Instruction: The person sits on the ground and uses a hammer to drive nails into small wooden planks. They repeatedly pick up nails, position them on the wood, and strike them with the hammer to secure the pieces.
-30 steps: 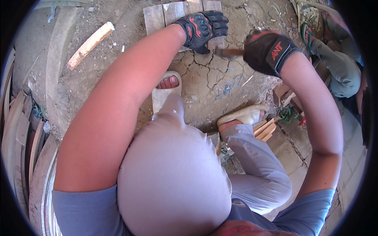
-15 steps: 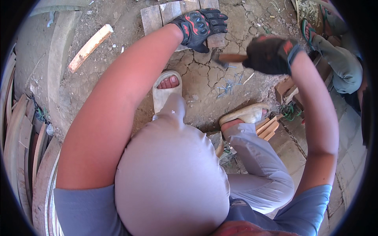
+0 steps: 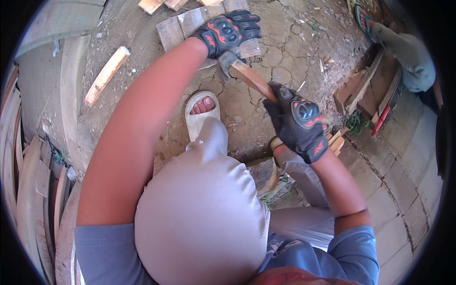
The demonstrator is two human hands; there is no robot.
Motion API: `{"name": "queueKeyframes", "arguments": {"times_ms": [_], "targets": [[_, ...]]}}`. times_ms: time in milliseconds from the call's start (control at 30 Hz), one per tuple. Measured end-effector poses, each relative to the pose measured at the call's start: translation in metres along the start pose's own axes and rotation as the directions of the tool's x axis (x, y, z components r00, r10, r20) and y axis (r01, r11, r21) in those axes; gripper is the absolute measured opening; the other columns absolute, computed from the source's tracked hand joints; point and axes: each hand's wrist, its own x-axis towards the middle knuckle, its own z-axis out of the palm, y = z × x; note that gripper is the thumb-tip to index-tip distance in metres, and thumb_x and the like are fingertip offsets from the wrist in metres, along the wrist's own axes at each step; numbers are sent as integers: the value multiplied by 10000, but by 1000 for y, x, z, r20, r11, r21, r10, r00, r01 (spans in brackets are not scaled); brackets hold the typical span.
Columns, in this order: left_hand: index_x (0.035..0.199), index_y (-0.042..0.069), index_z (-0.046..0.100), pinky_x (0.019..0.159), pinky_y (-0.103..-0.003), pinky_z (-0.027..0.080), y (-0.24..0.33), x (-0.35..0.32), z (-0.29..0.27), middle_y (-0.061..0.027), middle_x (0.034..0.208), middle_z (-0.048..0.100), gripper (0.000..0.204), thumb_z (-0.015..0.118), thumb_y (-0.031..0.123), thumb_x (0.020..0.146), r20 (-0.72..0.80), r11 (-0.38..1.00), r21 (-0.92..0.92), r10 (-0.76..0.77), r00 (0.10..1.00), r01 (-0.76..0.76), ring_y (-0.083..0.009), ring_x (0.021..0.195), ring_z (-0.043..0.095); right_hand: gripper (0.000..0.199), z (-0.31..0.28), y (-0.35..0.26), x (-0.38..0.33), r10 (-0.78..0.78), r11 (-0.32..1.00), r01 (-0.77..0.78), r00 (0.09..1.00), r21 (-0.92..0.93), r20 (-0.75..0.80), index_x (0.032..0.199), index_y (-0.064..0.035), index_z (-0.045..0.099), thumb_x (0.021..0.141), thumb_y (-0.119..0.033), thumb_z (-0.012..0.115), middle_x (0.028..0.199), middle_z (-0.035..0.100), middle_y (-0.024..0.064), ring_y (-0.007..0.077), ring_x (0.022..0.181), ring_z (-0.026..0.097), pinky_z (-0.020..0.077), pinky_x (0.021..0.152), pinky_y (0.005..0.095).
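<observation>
My left hand [image 3: 227, 34], in a black glove with red trim, lies over several wooden slats [image 3: 170, 34] set side by side on the ground. Its fingers are stretched out, and nothing shows in its grasp. My right hand [image 3: 299, 121], gloved alike, is closed round the wooden handle of a hammer [image 3: 252, 80]. The metal head of the hammer is beside the thumb side of my left hand, close to the edge of the slats; whether it touches them I cannot tell. A thin nail [image 3: 276, 76] rests on the cracked earth to the right of the handle.
Loose wood pieces [image 3: 152, 4] lie beyond the slats, and a curved offcut [image 3: 107, 76] lies to the left. Curved planks [image 3: 35, 190] are stacked at far left. Timber blocks [image 3: 354, 90], a red slender object [image 3: 380, 121] and another person's leg [image 3: 403, 57] are at right.
My right hand has swung the hammer left and nearer my body, bringing its head beside my left hand. The nail cluster is now hidden. My left hand stays on the slats; the view has shifted slightly.
</observation>
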Motion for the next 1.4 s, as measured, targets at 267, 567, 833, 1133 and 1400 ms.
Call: {"name": "queueKeyframes", "arguments": {"times_ms": [267, 567, 833, 1133, 1400], "targets": [[1548, 178, 577, 1359, -464, 277, 10, 2, -5, -136, 1678, 485, 919, 863, 604, 785, -8, 999, 33, -42, 999, 43, -324, 1596, 394, 425, 29, -14, -14, 324, 939, -326, 945, -109, -35, 1390, -73, 684, 1026, -288, 727, 1033, 776, 222, 414, 847, 762, 601, 740, 517], [1537, 150, 595, 1362, -448, 275, 9, -3, 0, -125, 1641, 533, 900, 884, 509, 763, -38, 999, 22, -49, 998, 50, -303, 1578, 427, 445, 38, -11, -23, 291, 953, -297, 952, -53, -93, 1415, -91, 667, 1012, -261, 752, 1089, 777, 230, 411, 867, 769, 605, 755, 511], [1534, 153, 589, 1365, -464, 271, 3, -2, 6, -141, 1667, 485, 895, 886, 510, 769, -27, 999, 22, -40, 999, 40, -325, 1603, 380, 424, 42, -13, -25, 329, 938, -335, 941, -86, -81, 1411, -73, 672, 1036, -266, 720, 1076, 772, 227, 420, 845, 753, 591, 725, 520], [1536, 145, 583, 1368, -477, 247, 9, -2, -1, -107, 1682, 480, 885, 858, 561, 805, -43, 999, -10, -47, 998, 47, -325, 1616, 356, 396, 69, -6, -36, 222, 954, -201, 972, 222, -73, 1365, -49, 649, 1034, -252, 726, 1004, 755, 233, 444, 851, 741, 582, 736, 522], [1678, 193, 420, 1365, -486, 248, 10, -43, -10, -63, 1763, 374, 1073, 886, 578, 791, -113, 996, -59, -71, 991, 65, -305, 1638, 320, 297, 27, -12, -41, 268, 916, -154, 922, 371, -281, 1286, -49, 652, 1028, -191, 690, 1035, 714, 266, 460, 870, 727, 565, 736, 506]]}}
